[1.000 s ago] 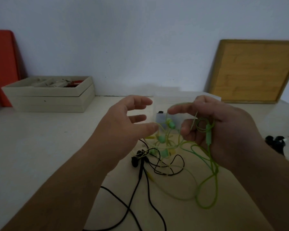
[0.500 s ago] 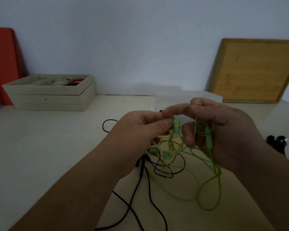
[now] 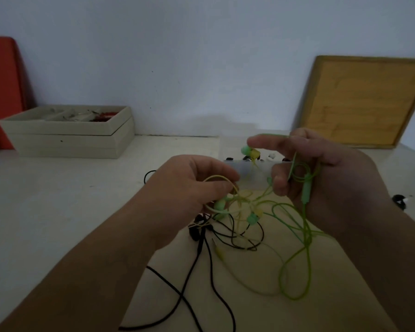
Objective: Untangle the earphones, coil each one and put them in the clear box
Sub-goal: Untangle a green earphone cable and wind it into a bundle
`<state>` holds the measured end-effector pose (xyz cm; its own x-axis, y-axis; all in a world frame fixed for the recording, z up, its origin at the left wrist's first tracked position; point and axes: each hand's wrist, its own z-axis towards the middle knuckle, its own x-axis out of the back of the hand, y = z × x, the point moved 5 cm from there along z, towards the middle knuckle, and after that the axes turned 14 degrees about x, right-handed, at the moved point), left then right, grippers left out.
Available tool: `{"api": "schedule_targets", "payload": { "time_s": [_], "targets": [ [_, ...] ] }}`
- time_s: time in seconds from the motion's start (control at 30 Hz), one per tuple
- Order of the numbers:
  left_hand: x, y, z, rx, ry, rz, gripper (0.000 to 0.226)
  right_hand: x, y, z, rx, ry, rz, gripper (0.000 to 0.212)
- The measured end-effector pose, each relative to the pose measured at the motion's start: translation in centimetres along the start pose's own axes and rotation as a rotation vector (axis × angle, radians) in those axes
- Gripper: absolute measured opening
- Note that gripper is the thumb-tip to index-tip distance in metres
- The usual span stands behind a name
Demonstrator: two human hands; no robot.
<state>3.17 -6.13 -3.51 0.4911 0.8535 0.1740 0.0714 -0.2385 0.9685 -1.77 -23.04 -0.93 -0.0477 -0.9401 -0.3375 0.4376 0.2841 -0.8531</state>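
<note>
A tangle of earphones hangs between my two hands above the table. My left hand pinches a loop of the pale yellow earphone cable, with a mint earbud just below its fingers. My right hand holds the green earphone cable coiled round its fingers, the green remote against the palm. A mint and yellow earbud dangles under the right forefinger. The black earphones lie on the table beneath, knotted with the others. The clear box stands behind the hands, mostly hidden.
A beige tray box with small items stands at the back left beside a red board. A wooden board leans on the wall at the back right. A small black and white object lies at the right edge.
My hands met at the green earbud, then parted: the left hand dropped lower with a yellow loop, and the right hand rose, lifting an earbud on its forefinger.
</note>
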Motion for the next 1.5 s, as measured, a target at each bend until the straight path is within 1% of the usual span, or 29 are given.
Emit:
{"api": "schedule_targets", "payload": {
  "time_s": [0.1, 0.2, 0.27, 0.43, 0.5, 0.53, 0.6, 0.67, 0.7, 0.73, 0.8, 0.83, 0.87, 0.9, 0.93, 0.97, 1.03, 1.07, 1.1, 1.17, 1.23, 1.27, 1.3, 1.33, 1.37, 1.4, 1.43, 1.47, 1.5],
  "targets": [
    [0.3, 0.1, 0.1, 0.006, 0.009, 0.009, 0.02, 0.1, 0.0, 0.1, 0.003, 0.004, 0.033, 0.018],
    [0.4, 0.1, -0.2, 0.024, -0.054, 0.048, 0.028, 0.1, 0.0, 0.1, 0.002, 0.005, 0.043, 0.02],
    [0.5, 0.0, -0.3, 0.047, -0.099, 0.044, 0.035, 0.0, 0.0, 0.0, -0.002, -0.008, 0.036, 0.016],
    [-0.3, 0.2, -0.5, 0.009, -0.183, 0.053, 0.024, -0.4, 0.4, -0.3, -0.028, -0.084, -0.002, 0.013],
    [-0.9, 0.3, -0.4, -0.004, -0.199, 0.028, 0.018, -0.8, 0.7, -0.5, -0.041, -0.133, 0.015, 0.012],
    [-1.0, 0.4, -0.4, -0.013, -0.193, 0.008, 0.019, -0.9, 0.8, -0.5, -0.043, -0.145, 0.018, 0.012],
    [-1.0, 0.5, -0.4, -0.034, -0.157, -0.024, 0.024, -0.9, 0.8, -0.5, -0.028, -0.121, 0.005, 0.011],
    [-0.9, 0.9, -0.6, -0.075, -0.146, -0.008, 0.019, -0.4, 0.7, -0.3, -0.024, -0.028, -0.058, 0.01],
    [-0.9, 1.1, -0.8, -0.102, -0.14, 0.052, 0.018, 0.0, 0.7, -0.2, -0.036, 0.027, -0.099, 0.011],
    [-0.8, 1.1, -0.8, -0.133, -0.118, 0.165, 0.02, 0.3, 0.8, -0.1, -0.056, 0.068, -0.139, 0.013],
    [-0.7, 1.2, -0.8, -0.187, -0.035, 0.474, 0.024, 0.4, 1.1, -0.1, -0.099, 0.07, -0.195, 0.013],
    [-0.8, 1.3, -0.9, -0.208, -0.002, 0.58, 0.025, 0.2, 1.3, -0.2, -0.113, 0.049, -0.209, 0.015],
    [-1.0, 1.3, -0.9, -0.224, 0.01, 0.611, 0.026, 0.0, 1.5, -0.3, -0.124, 0.039, -0.215, 0.019],
    [-1.1, 1.3, -0.9, -0.235, 0.017, 0.575, 0.028, 0.0, 1.6, -0.4, -0.13, 0.047, -0.215, 0.02],
    [-1.0, 1.3, -0.9, -0.224, 0.04, 0.464, 0.03, 0.1, 1.8, -0.3, -0.137, 0.072, -0.208, 0.018],
    [-0.4, 1.3, -0.7, -0.18, 0.091, 0.303, 0.032, 0.2, 1.8, -0.2, -0.14, 0.104, -0.193, 0.018],
    [1.2, 0.8, -0.3, -0.03, 0.24, -0.04, 0.033, 0.8, 1.8, 0.0, -0.143, 0.167, -0.151, 0.019],
    [1.9, 0.5, -0.1, 0.036, 0.318, -0.147, 0.032, 1.1, 1.7, 0.2, -0.144, 0.189, -0.13, 0.018],
    [2.4, 0.2, 0.0, 0.089, 0.384, -0.18, 0.031, 1.3, 1.6, 0.2, -0.144, 0.197, -0.112, 0.017],
    [3.1, -0.3, 0.1, 0.154, 0.46, -0.13, 0.023, 0.9, 1.3, 0.2, -0.136, 0.158, -0.07, 0.022],
    [3.5, -0.6, 0.4, 0.179, 0.49, -0.046, 0.009, 0.0, 1.3, -0.1, -0.128, 0.078, -0.039, 0.017],
    [3.6, -1.0, 0.7, 0.203, 0.496, 0.026, 0.022, -0.3, 1.3, -0.3, -0.122, 0.044, -0.043, 0.015],
    [3.7, -1.4, 0.9, 0.231, 0.505, 0.118, 0.041, -0.5, 1.3, -0.4, -0.117, 0.024, -0.051, 0.015],
    [3.9, -1.7, 1.0, 0.24, 0.543, 0.218, 0.055, -0.6, 1.3, -0.5, -0.114, 0.012, -0.058, 0.016],
    [4.0, -1.5, 0.9, 0.208, 0.602, 0.303, 0.061, -0.7, 1.4, -0.5, -0.113, 0.001, -0.06, 0.016],
    [4.0, -0.8, 0.3, 0.125, 0.648, 0.346, 0.059, -0.8, 1.4, -0.5, -0.115, -0.012, -0.057, 0.016],
    [3.7, 0.1, -0.2, 0.006, 0.645, 0.34, 0.049, -0.8, 1.4, -0.4, -0.113, -0.022, -0.049, 0.015],
    [3.3, 0.9, -0.4, -0.104, 0.565, 0.297, 0.038, -0.9, 1.4, -0.4, -0.111, -0.03, -0.035, 0.015],
    [2.5, 1.7, -0.7, -0.171, 0.418, 0.242, 0.032, -0.9, 1.3, -0.4, -0.108, -0.032, -0.024, 0.015]
  ]
}}
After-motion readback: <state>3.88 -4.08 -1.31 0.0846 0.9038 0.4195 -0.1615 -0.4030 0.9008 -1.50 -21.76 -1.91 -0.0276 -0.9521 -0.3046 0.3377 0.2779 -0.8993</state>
